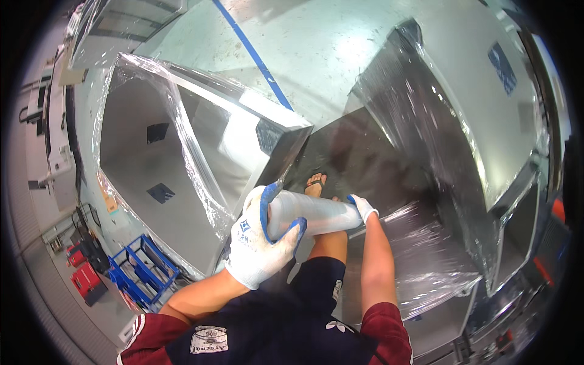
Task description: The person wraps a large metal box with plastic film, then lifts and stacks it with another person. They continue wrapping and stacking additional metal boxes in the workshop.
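While gripping a translucent plastic-film roll [315, 213], probably heavy, slick, has white-and-blue-gloved left hand [258, 240] and right hand [363, 210] half-curled around its ends, sensibly.

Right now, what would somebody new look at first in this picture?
Probably the pale roll of film in the middle, held between the left hand and right hand. Then the big, shiny wrapped pieces on both sides, and the blue stripe across the floor up top.

Film roll [319, 214]: smooth, glossy plastic. Gloves [250, 263]: matt cloth. Panels [137, 131]: probably metal.
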Action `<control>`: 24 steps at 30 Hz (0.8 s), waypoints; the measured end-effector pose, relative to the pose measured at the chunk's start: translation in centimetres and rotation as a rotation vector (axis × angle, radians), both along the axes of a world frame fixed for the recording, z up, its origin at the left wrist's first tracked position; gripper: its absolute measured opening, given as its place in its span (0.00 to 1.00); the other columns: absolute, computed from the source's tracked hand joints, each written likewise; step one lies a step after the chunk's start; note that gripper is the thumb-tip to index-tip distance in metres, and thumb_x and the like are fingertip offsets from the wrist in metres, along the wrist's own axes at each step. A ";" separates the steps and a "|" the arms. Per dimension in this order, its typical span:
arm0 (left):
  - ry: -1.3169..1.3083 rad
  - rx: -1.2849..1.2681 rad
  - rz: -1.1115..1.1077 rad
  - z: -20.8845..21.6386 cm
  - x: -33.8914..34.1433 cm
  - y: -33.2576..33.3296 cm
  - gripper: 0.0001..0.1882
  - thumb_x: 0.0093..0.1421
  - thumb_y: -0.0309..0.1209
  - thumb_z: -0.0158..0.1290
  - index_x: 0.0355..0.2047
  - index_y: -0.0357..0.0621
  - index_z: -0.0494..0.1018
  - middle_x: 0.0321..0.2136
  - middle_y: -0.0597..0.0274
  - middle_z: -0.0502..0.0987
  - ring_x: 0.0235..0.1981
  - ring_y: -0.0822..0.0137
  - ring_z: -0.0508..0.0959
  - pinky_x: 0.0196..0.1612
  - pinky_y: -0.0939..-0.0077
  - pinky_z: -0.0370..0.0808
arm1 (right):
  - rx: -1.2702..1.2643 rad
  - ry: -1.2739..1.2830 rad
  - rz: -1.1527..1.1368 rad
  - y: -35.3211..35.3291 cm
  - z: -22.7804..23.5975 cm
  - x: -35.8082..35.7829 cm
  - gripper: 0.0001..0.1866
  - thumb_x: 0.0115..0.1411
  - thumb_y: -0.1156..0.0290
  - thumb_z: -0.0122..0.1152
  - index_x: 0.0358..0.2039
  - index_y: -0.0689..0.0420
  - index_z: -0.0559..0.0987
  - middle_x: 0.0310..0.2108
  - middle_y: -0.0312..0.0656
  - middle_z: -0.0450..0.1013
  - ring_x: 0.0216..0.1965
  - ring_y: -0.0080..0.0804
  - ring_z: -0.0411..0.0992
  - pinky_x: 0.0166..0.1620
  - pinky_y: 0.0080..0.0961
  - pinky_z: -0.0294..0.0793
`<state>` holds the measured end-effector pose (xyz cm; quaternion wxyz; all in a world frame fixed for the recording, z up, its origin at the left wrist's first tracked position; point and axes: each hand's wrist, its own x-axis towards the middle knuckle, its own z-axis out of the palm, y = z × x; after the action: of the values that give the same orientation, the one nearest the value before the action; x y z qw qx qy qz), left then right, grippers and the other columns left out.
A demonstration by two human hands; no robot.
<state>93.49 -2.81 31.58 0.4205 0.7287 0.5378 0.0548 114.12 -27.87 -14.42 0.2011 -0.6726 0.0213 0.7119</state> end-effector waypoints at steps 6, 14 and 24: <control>-0.013 0.026 0.242 2.7 4.0 6.6 0.34 0.56 0.34 0.67 0.60 0.34 0.68 0.50 0.40 0.77 0.48 0.46 0.81 0.53 0.61 0.77 | -0.011 0.082 0.295 13.5 4.3 6.8 0.30 0.65 0.45 0.58 0.54 0.58 0.82 0.45 0.45 0.81 0.45 0.35 0.78 0.52 0.34 0.73; -0.022 0.136 0.317 7.1 9.8 12.1 0.36 0.58 0.32 0.64 0.64 0.34 0.64 0.50 0.43 0.77 0.46 0.52 0.81 0.51 0.64 0.77 | 0.138 -0.264 0.864 29.7 -2.2 10.4 0.44 0.59 0.32 0.54 0.58 0.62 0.79 0.55 0.55 0.77 0.54 0.48 0.76 0.61 0.37 0.69; 0.027 0.088 0.530 7.2 8.3 15.2 0.45 0.51 0.32 0.71 0.67 0.37 0.62 0.58 0.44 0.74 0.58 0.50 0.77 0.63 0.59 0.71 | -0.230 0.075 1.121 39.3 -5.1 12.1 0.33 0.58 0.31 0.57 0.41 0.51 0.80 0.36 0.42 0.77 0.42 0.37 0.73 0.55 0.40 0.68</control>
<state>101.77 12.43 38.83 0.3521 0.5807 0.7124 0.1768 126.21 11.42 -19.52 -0.2824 -0.5729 -0.2544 0.7262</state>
